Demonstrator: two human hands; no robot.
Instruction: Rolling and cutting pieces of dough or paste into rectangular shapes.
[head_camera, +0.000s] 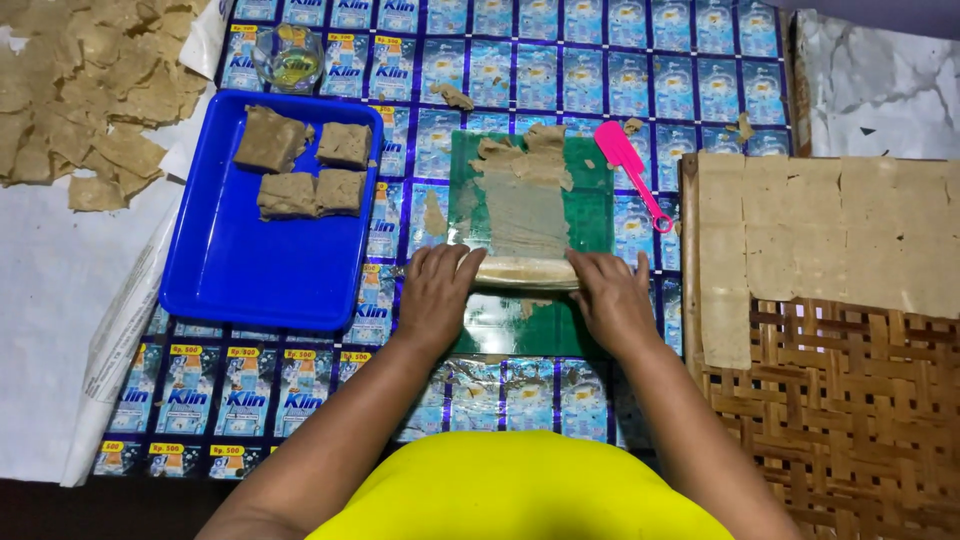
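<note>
— While both palms press down, what sits under them?
— A pale roller (527, 271), lying crosswise on the green board (590, 215). The left hand (436, 290) covers its left end and the right hand (612, 298) its right end, fingers laid flat and close together over the top, not curled shut around it.

— And on the board beyond the roller?
— A thin smear of brownish dough (522, 190), spread flat toward the board's far edge, ragged at the top.

— What lies left of the board?
— A blue tray (250, 270) with four dough blocks (305, 168) in its far half. Past the tray's far edge stands a small glass bowl (288, 57) with yellowish liquid.

— Right of the board?
— A pink scraper (630, 168), just beside the board's right edge. Further right, a woven mat (850, 400) carries flat dough sheets (830, 230) in rows.

— Anything else?
— A heap of dried pieces (85, 90) far left of the board, beyond the tray, on white paper. Everything near the board rests on a sheet of printed blue sachets (600, 50).
</note>
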